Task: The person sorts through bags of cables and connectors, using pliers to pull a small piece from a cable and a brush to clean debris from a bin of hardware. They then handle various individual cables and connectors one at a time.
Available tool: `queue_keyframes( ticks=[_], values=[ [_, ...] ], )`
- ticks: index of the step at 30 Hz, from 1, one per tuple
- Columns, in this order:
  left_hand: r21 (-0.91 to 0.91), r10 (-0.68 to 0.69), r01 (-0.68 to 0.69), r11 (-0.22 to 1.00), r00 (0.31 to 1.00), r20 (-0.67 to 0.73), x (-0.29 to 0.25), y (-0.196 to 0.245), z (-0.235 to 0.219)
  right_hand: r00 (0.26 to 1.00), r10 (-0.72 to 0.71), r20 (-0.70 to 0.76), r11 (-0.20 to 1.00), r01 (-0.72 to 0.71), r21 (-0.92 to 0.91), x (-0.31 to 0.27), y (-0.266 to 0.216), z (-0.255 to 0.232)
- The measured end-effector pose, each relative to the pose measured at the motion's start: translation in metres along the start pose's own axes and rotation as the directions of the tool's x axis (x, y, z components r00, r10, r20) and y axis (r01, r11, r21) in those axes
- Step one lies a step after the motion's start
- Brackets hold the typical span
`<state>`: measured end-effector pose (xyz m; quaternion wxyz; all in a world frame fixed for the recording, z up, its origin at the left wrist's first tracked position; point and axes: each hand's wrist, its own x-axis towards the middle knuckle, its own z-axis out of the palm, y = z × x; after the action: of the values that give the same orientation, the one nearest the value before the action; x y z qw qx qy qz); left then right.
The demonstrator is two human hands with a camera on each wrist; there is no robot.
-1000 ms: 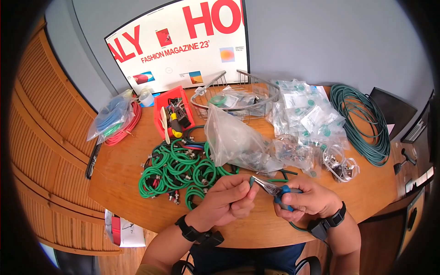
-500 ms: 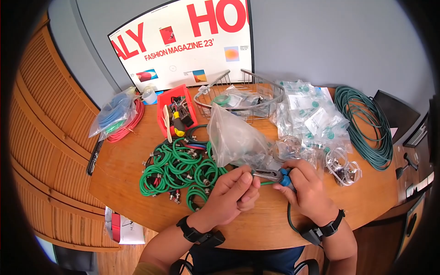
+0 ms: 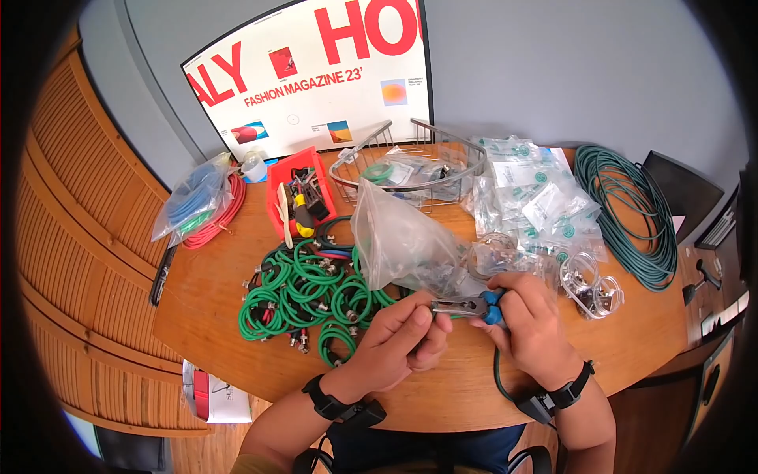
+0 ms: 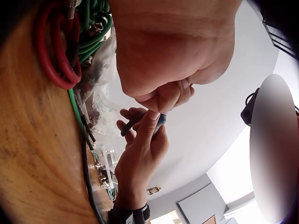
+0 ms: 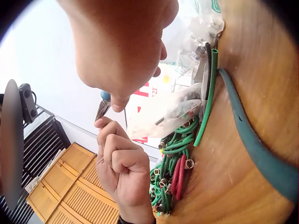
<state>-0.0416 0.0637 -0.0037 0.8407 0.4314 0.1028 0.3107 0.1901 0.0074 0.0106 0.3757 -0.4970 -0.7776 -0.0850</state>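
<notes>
Right hand (image 3: 534,325) clamps blue-handled pliers (image 3: 471,306), I judge to work a piece left hand (image 3: 400,333) pinches, hidden from me.

The table (image 3: 466,395) leaves room nearside; a plastic bag (image 3: 395,237) blocks beyond, green cables (image 3: 296,275) leftward.

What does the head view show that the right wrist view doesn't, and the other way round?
Only the head view shows the red tool bin and the wire basket. Only the right wrist view shows black slats and the open end of a green tube. Both show the left hand, the right hand, the blue-handled long-nose pliers and the coiled green cables.
</notes>
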Motion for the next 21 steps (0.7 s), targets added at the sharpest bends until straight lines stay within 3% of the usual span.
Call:
queue_keyframes(
  ticks=[7,14,18,21],
  values=[
    [-0.013,0.000,0.000,1.000,1.000,-0.007,-0.001,0.002,-0.001,1.000,-0.026,-0.014,0.998,0.025,-0.059,-0.002,-0.003,-0.002],
    [-0.017,0.000,-0.001,1.000,0.995,-0.096,-0.001,0.006,0.002,0.998,0.042,0.036,0.999,-0.043,0.027,-0.007,-0.011,0.003],
    [-0.046,0.057,-0.061,0.997,0.995,-0.079,0.001,0.002,0.001,0.992,0.109,0.063,0.989,-0.114,0.096,-0.008,-0.015,0.007],
    [0.084,0.105,-0.093,0.992,0.982,-0.154,0.003,0.000,0.002,0.984,0.149,0.096,0.969,-0.164,0.184,-0.008,-0.016,0.007]
  ],
)
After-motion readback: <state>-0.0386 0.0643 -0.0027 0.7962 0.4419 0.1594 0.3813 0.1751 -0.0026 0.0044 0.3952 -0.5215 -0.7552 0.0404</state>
